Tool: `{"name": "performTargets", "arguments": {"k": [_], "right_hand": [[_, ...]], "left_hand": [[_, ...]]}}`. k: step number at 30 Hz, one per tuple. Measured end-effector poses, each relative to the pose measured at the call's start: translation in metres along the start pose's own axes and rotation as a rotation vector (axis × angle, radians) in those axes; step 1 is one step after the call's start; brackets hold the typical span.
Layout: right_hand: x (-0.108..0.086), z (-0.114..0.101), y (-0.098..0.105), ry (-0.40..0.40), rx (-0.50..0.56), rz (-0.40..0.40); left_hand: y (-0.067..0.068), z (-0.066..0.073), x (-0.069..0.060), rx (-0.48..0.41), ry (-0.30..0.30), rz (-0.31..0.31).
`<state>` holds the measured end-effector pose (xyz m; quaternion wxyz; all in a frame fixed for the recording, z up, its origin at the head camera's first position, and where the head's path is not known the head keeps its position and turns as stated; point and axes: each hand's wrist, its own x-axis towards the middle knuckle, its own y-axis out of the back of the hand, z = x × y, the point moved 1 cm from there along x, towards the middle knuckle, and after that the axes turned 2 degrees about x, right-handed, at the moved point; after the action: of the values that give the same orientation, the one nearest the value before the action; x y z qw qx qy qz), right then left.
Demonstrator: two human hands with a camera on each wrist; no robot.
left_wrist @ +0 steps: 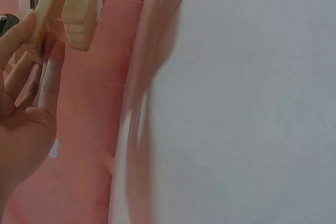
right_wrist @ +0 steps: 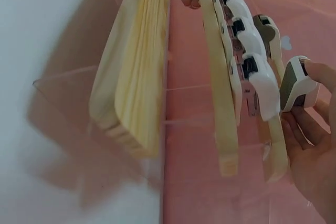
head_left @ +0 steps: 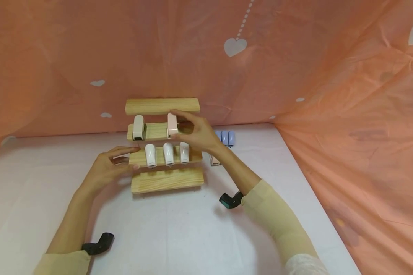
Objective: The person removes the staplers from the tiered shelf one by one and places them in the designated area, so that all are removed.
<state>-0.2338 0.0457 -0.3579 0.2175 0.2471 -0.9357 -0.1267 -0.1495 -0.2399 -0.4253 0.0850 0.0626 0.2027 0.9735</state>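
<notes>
A wooden rack with several stepped shelves [head_left: 167, 180] stands near the back cloth. My right hand [head_left: 201, 133] pinches a pale pink and white stapler-like item [head_left: 172, 125] at the second shelf from the top; the right wrist view shows this item [right_wrist: 299, 85] between thumb and fingers. To its left on that shelf stands a cream one [head_left: 139, 127]. Three white items [head_left: 168, 154] sit on the shelf below. My left hand [head_left: 104, 168] grips that lower shelf's left end, thumb and fingers around the board [left_wrist: 50, 9] in the left wrist view.
Right of the rack, partly behind my right forearm, are several blue items [head_left: 231, 138] and a pinkish one [head_left: 214, 160] on the white tabletop [head_left: 179, 233]. Clear supports [right_wrist: 191, 88] join the shelves. An orange cloth [head_left: 192, 57] with white hearts hangs behind and at the right.
</notes>
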Motion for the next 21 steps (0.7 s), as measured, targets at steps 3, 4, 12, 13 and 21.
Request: {"name": "performTargets", "arguments": {"k": [3,4,12,13,21], "right_hand": [[-0.003,0.002,0.004,-0.009,0.013,0.011],[-0.004,0.003,0.006,-0.014,0.019,0.012],[-0.012,0.007,0.02,-0.01,-0.038,0.012],[-0.014,0.008,0.022,-0.013,-0.058,0.016],[-0.025,0.012,0.041,-0.072,-0.015,0.031]], "left_hand": [[0.0,0.001,0.0,-0.002,0.014,-0.002],[0.001,0.001,0.0,-0.003,0.018,-0.003],[0.002,-0.004,0.0,0.004,-0.024,-0.007],[0.002,-0.005,-0.001,0.009,-0.025,-0.005],[-0.001,-0.001,-0.001,-0.013,-0.005,0.014]]}}
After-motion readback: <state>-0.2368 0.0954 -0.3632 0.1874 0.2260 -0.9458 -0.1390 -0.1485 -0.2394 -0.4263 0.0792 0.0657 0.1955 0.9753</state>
